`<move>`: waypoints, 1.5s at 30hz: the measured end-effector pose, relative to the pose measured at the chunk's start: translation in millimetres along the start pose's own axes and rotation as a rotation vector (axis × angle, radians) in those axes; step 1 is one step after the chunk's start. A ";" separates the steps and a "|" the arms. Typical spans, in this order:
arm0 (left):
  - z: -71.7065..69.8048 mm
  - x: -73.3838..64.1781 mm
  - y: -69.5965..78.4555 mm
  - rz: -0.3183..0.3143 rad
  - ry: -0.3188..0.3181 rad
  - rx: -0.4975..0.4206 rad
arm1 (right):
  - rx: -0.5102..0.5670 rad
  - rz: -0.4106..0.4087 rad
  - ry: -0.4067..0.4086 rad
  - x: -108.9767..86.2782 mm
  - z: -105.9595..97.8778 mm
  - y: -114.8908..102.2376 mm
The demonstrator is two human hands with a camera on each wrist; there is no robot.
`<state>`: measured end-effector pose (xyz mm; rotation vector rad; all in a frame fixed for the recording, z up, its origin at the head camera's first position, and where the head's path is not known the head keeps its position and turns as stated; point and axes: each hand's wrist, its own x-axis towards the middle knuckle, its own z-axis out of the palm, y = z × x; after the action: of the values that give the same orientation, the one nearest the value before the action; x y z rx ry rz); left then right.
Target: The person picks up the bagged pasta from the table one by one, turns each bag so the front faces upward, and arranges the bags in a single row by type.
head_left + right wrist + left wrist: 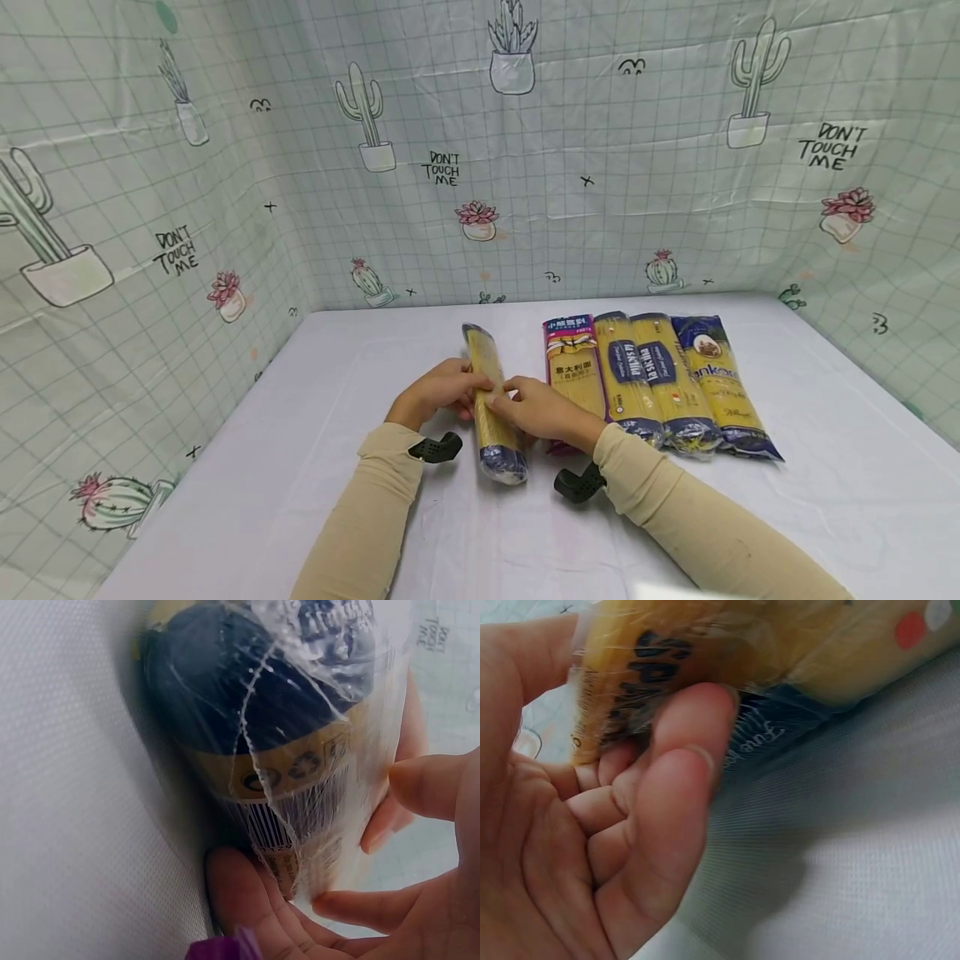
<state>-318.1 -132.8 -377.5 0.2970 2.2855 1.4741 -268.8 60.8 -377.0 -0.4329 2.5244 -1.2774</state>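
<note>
A clear-wrapped pack of spaghetti (pixel 497 435) with dark blue ends stands tilted on its narrow side, between both hands near the middle of the table. My left hand (pixel 442 388) grips its left side, thumb over the top face and fingertips (pixel 694 727) curled at the lower edge. From the right, my right hand (pixel 551 408) holds the same pack with its thumb on the top face. In the right wrist view, fingers (pixel 240 889) reach under the pack, beside a barcode and a crinkled seam in the wrapper.
To the right lies a row of several pasta packs: a pink-and-blue one (pixel 573 367) nearest the right hand, two blue-labelled ones (pixel 626 392) partly overlapping, and a blue-and-yellow one (pixel 723 392) outermost. A white cloth covers the table (pixel 247 500). Behind hangs a cactus-print curtain (pixel 540 192).
</note>
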 end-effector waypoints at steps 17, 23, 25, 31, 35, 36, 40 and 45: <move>10.3 -1.6 13.0 0.052 0.074 -0.006 | 0.025 0.023 0.057 2.2 -3.1 2.1; 16.8 -0.3 18.7 0.062 0.140 0.027 | 0.052 0.008 0.088 1.3 -2.3 1.5; 18.7 1.2 19.4 0.070 0.152 0.041 | 0.059 0.011 0.109 1.6 -1.6 1.2; 20.9 1.7 20.7 0.096 0.130 0.090 | 0.060 0.025 0.143 2.6 -0.9 1.4; 20.7 0.7 21.4 0.109 0.124 0.130 | 0.074 0.024 0.162 4.4 -1.3 2.9; 20.6 0.7 21.5 0.112 0.126 0.141 | 0.087 0.022 0.167 4.3 -1.5 3.0; 19.8 0.1 22.8 0.119 0.141 0.183 | 0.130 0.024 0.182 3.9 -2.5 2.7; 18.3 -1.1 23.9 0.136 0.165 0.204 | 0.183 0.046 0.189 3.8 -4.7 2.5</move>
<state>-309.9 -108.1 -362.2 0.4110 2.6006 1.3750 -274.4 64.3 -376.7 -0.2218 2.5191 -1.5813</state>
